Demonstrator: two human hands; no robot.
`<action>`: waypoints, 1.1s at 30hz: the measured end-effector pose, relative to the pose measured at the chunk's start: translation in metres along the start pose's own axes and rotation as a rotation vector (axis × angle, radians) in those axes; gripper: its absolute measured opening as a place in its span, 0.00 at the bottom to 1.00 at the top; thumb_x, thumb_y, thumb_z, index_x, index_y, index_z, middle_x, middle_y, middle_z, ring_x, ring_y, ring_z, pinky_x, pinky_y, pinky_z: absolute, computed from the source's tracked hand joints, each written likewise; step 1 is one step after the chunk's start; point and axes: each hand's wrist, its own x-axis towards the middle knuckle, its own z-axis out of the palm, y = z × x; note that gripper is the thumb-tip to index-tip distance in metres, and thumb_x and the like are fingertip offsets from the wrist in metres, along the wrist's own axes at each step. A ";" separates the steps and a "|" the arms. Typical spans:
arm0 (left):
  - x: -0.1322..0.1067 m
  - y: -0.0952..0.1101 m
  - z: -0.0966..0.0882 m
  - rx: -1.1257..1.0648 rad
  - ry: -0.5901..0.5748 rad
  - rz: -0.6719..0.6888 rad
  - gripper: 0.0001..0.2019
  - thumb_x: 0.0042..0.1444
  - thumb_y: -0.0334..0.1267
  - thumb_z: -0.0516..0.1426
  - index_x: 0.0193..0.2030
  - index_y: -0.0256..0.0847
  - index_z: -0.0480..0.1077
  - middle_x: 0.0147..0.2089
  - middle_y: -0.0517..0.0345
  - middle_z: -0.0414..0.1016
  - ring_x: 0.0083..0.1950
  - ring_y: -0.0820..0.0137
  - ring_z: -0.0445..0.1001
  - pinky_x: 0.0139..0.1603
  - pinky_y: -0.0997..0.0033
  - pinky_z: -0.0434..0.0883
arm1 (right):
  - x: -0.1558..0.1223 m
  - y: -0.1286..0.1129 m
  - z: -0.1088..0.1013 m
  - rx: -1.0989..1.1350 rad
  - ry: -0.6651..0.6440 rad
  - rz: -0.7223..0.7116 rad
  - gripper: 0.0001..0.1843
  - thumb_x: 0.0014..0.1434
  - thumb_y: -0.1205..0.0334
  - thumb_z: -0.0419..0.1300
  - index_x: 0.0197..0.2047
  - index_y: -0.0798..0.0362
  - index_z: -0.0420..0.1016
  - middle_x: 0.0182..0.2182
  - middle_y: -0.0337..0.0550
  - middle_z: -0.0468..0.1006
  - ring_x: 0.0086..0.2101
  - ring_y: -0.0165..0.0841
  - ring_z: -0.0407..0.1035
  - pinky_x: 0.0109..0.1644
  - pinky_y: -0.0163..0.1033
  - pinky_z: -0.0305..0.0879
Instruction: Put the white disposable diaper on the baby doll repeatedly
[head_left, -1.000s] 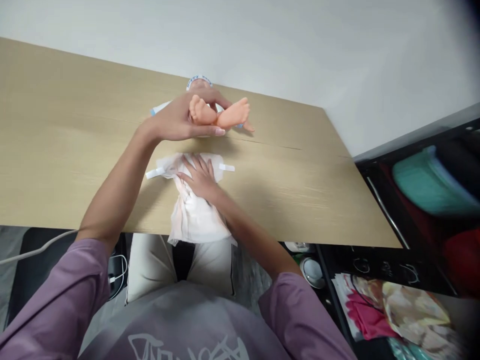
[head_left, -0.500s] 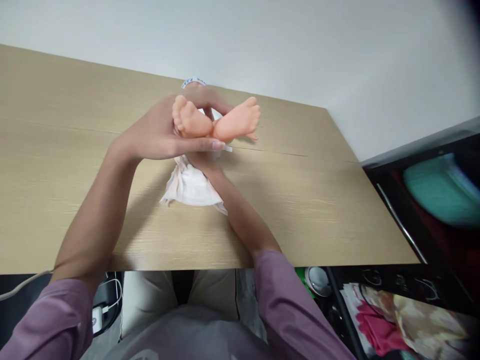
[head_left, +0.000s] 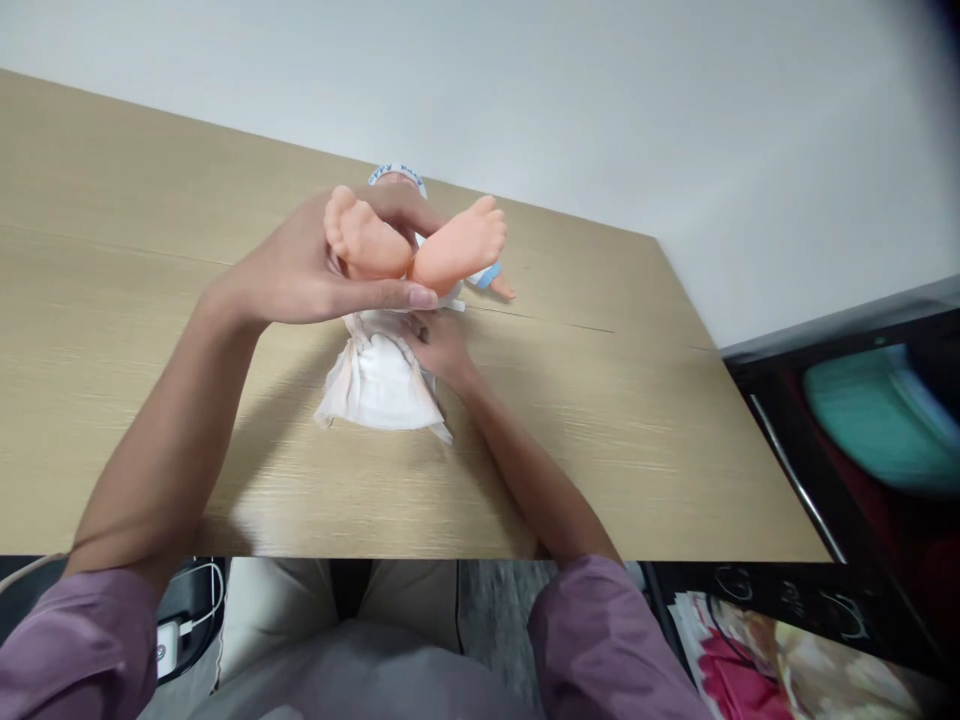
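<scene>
A baby doll lies on its back on the wooden table, its two bare feet (head_left: 457, 245) raised toward me. My left hand (head_left: 300, 265) is wrapped around the doll's ankles, thumb across the near side. Under the raised legs, a white diaper (head_left: 382, 385) is spread on the tabletop, its front flap toward me. My right hand (head_left: 442, 345) is at the diaper's right side below the feet, fingers curled against it and partly hidden. Past my left hand show the doll's patterned headband (head_left: 397, 172) and a small hand (head_left: 501, 287) with a blue cuff; its body is mostly hidden.
The wooden table (head_left: 600, 430) runs back to a white wall (head_left: 525, 100). At the right are a dark shelf with a blurred teal object (head_left: 877, 415) and pink cloth (head_left: 739, 675) below. A white charger (head_left: 166, 645) with a cable sits below the table at left.
My right hand has drawn back toward me and right from beneath the doll's legs, showing more of the diaper. My left hand still holds the ankles, shifted slightly left.
</scene>
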 end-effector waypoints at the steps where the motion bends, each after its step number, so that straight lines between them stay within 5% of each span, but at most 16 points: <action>1: 0.001 -0.002 0.001 -0.017 -0.002 -0.031 0.26 0.68 0.58 0.72 0.54 0.34 0.82 0.55 0.53 0.84 0.67 0.45 0.84 0.67 0.43 0.82 | -0.014 0.004 -0.007 -0.001 0.087 -0.003 0.15 0.81 0.48 0.62 0.53 0.51 0.80 0.49 0.52 0.86 0.55 0.47 0.81 0.69 0.57 0.77; 4: 0.003 -0.007 0.006 -0.085 -0.025 -0.038 0.25 0.67 0.56 0.73 0.56 0.34 0.82 0.54 0.52 0.85 0.67 0.43 0.84 0.66 0.42 0.82 | -0.047 0.000 -0.025 -0.013 0.393 -0.043 0.25 0.73 0.45 0.71 0.65 0.47 0.74 0.58 0.56 0.82 0.63 0.54 0.78 0.73 0.68 0.75; 7: 0.001 -0.013 0.017 -0.139 -0.043 0.010 0.24 0.65 0.56 0.75 0.57 0.40 0.84 0.56 0.52 0.86 0.61 0.50 0.86 0.63 0.50 0.83 | -0.058 -0.022 -0.030 0.019 0.483 -0.144 0.44 0.71 0.40 0.74 0.79 0.43 0.61 0.71 0.58 0.74 0.74 0.57 0.69 0.78 0.75 0.70; 11: -0.015 -0.014 0.036 -0.147 -0.027 0.003 0.24 0.64 0.55 0.76 0.60 0.45 0.85 0.55 0.52 0.88 0.57 0.56 0.87 0.58 0.59 0.83 | -0.049 -0.049 -0.027 0.130 0.407 -0.244 0.44 0.76 0.40 0.69 0.83 0.40 0.54 0.75 0.56 0.72 0.76 0.53 0.69 0.79 0.70 0.72; 18: -0.085 -0.018 0.041 0.102 -0.039 0.117 0.17 0.72 0.50 0.71 0.62 0.48 0.84 0.64 0.49 0.86 0.67 0.54 0.83 0.76 0.50 0.75 | -0.074 -0.038 -0.063 0.106 0.205 -0.365 0.17 0.83 0.52 0.57 0.68 0.41 0.80 0.66 0.46 0.83 0.71 0.47 0.77 0.80 0.61 0.74; 26: -0.146 -0.063 0.028 0.162 -0.231 0.150 0.20 0.76 0.39 0.65 0.72 0.53 0.80 0.72 0.47 0.83 0.79 0.52 0.77 0.82 0.47 0.74 | -0.108 0.009 -0.068 -0.164 0.004 -0.473 0.22 0.83 0.57 0.50 0.63 0.46 0.85 0.69 0.51 0.83 0.74 0.47 0.74 0.84 0.64 0.67; 33: -0.153 -0.068 0.022 0.192 -0.309 0.034 0.22 0.79 0.39 0.57 0.74 0.51 0.81 0.75 0.47 0.81 0.83 0.53 0.73 0.84 0.43 0.71 | -0.107 -0.001 -0.065 -0.215 -0.132 -0.341 0.22 0.79 0.69 0.54 0.62 0.43 0.87 0.71 0.48 0.82 0.77 0.44 0.70 0.84 0.66 0.68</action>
